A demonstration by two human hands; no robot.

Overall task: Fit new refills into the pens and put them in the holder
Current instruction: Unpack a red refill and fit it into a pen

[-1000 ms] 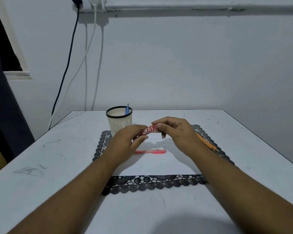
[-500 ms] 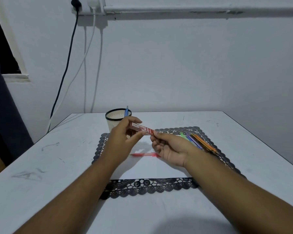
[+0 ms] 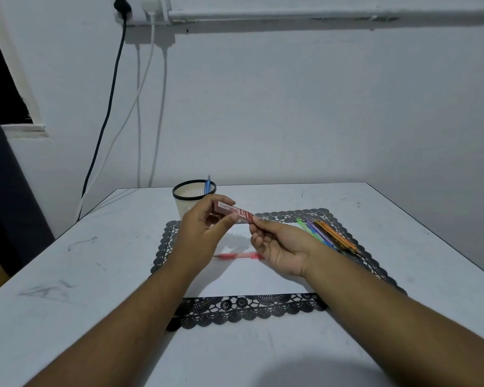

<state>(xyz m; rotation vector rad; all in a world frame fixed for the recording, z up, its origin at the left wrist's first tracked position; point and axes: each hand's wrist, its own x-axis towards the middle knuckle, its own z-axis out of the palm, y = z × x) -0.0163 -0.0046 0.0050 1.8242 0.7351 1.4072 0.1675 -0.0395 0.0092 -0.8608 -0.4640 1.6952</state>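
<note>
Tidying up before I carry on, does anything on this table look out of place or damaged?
Nothing spilled or broken. One red pen lies alone mid-mat, apart from the coloured pens bunched at its right. The table has dark scuff marks.

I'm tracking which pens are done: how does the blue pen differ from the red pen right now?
The blue pen stands nearly upright inside the holder; the red pen lies flat on the mat. The blue pen is mostly hidden by the holder's wall, while the red pen shows most of its length, one end behind the right hand. Neither is being held.
</note>
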